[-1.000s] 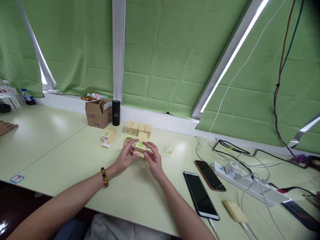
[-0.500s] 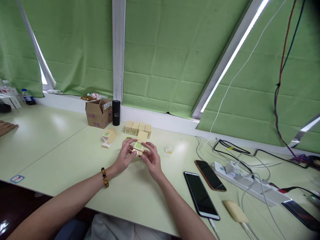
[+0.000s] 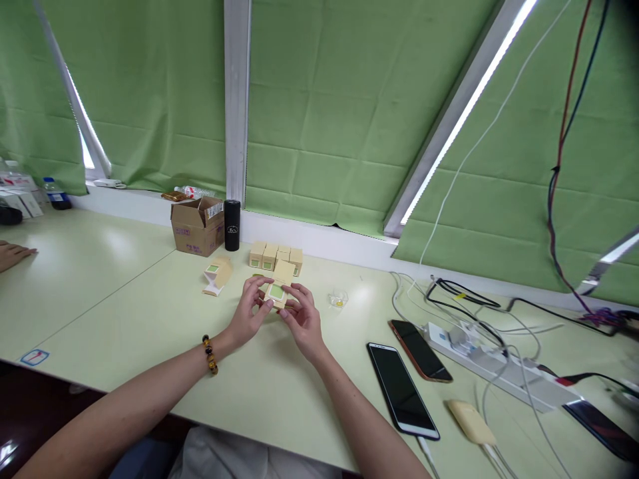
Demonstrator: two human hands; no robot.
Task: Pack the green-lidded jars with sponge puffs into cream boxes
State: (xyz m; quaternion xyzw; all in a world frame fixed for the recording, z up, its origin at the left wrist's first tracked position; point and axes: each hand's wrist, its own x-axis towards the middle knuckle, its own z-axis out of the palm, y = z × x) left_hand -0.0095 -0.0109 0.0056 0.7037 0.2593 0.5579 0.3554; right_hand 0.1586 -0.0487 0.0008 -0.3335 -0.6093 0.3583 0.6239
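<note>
Rightward thumb tip has slid left toward my other thumb since a second ago, and the near flap of the small box (image 3: 276, 291) now shows less of its face, while the box has shifted slightly left. My left hand (image 3: 245, 313) pinches the box along its left side, thumb at the near edge and fingers at the far corner. My right hand (image 3: 305, 322) holds the opposite side the same way, fingers curved, thumb at the near edge. The box sits between them, just below and left of the middle of the frame, its green-and-white label facing up and a pale flap standing up at the back.

Round my left wrist is a beaded bracelet (image 3: 210, 354). Just beyond my fingers stands a row of small boxes (image 3: 269, 255); left of it lies an unfolded carton (image 3: 218, 274), and right of my hands a clear item with a yellow bit (image 3: 338, 299). Farther back on the counter (image 3: 140, 313), a cardboard box (image 3: 196, 229) stands beside a black tumbler (image 3: 231, 226). Toward the lower right lie a white-framed phone (image 3: 402, 387), a brown-edged phone (image 3: 420, 350) and a power strip (image 3: 514, 376). At the left edge rests another person's hand (image 3: 14, 254).
</note>
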